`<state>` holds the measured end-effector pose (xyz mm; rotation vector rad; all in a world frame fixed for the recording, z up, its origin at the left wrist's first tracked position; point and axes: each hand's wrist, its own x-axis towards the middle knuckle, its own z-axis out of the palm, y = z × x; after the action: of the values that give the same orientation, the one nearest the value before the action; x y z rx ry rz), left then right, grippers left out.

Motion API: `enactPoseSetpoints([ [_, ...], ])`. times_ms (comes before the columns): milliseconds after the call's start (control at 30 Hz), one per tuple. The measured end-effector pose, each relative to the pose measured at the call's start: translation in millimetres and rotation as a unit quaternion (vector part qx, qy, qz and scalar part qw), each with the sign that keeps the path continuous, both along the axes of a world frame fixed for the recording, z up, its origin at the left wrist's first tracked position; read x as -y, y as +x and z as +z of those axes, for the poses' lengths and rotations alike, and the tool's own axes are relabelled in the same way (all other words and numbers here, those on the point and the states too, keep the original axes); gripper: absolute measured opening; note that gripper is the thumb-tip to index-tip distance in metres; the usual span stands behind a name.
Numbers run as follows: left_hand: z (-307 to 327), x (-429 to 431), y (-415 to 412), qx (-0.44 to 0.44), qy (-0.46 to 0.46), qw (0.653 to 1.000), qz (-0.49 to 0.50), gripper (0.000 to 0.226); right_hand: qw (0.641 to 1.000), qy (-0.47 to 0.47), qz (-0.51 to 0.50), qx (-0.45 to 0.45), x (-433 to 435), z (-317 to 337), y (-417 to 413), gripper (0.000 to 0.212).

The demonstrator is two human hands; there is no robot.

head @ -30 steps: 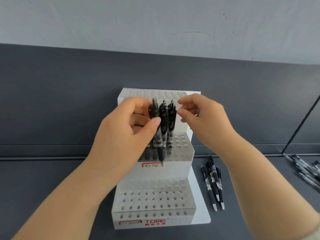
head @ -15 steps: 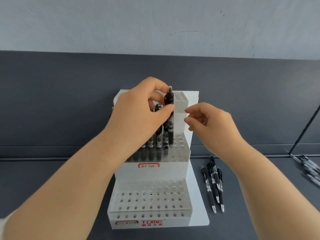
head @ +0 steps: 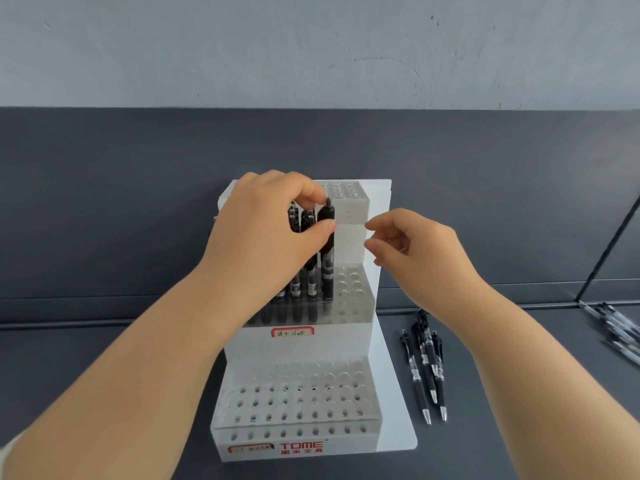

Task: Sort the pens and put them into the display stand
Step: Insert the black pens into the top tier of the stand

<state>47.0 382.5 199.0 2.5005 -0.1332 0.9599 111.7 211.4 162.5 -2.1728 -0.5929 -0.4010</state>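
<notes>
The left hand reaches in from the near left, thumb and forefinger pinching the top of a black pen that stands upright in the middle tier of the white display stand. Other black pens stand just left of it. The right hand hovers just right of the stand, loosely curled and holding nothing. Three loose pens lie on the table to the right.

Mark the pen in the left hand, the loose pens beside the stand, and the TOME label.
pen point(head: 327, 261), head view, mid barrel.
loose pens point(head: 425, 362), head view, middle pen's barrel.
TOME label point(head: 301, 446), head view, red lettering.
</notes>
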Motion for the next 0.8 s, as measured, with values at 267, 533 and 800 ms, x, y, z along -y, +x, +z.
enactPoseSetpoints([
  [267, -6.4, 2.7, 4.6, 0.089, 0.083, 0.993, 0.005, 0.018, 1.0, 0.007, -0.007, -0.005, 5.3, -5.0, 4.3, 0.016],
  [533, -47.5, 56.8, 8.4, 0.134, 0.235, 0.958, -0.093, 0.009, 0.995, -0.014, -0.08, -0.065, 38.7, -51.7, 26.5, 0.006],
  [800, -111.0, 114.4, 23.3, -0.076, 0.241, 0.963, -0.092, 0.042, 0.947, -0.165, -0.135, -0.24, 97.1, -125.6, 49.4, 0.03],
])
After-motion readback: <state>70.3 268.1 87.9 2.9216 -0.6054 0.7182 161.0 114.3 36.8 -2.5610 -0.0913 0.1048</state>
